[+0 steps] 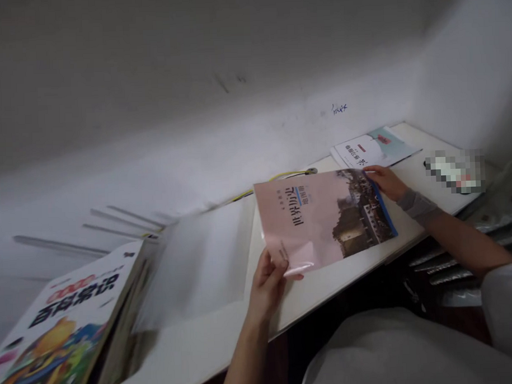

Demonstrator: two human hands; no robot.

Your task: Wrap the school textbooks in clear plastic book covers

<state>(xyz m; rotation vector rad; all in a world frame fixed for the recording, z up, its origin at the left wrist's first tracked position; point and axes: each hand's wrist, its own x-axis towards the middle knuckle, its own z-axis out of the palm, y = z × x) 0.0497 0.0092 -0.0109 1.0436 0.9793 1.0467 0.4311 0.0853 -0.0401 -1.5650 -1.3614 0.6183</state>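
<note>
Showing a glossy pink cover and building photo, the book (319,218) is clasped by left hand (265,284) and right hand (386,182).

The book (324,217) is showing a pink cover, black lettering, a dark photo and a blue edge. The booklet (372,146) is showing white, pale teal and red. The stack (63,327) is showing bright cartoon colours. A cable (272,177) is showing yellow against the white desk (327,293).

On the long white tabletop (326,282), a stack of colourful picture books (62,316) stands near left; a white-and-pale-blue booklet (374,146) lies far right. Mid-table, a glossy pink paperback book (319,220) seems to rest on its surface.
</note>
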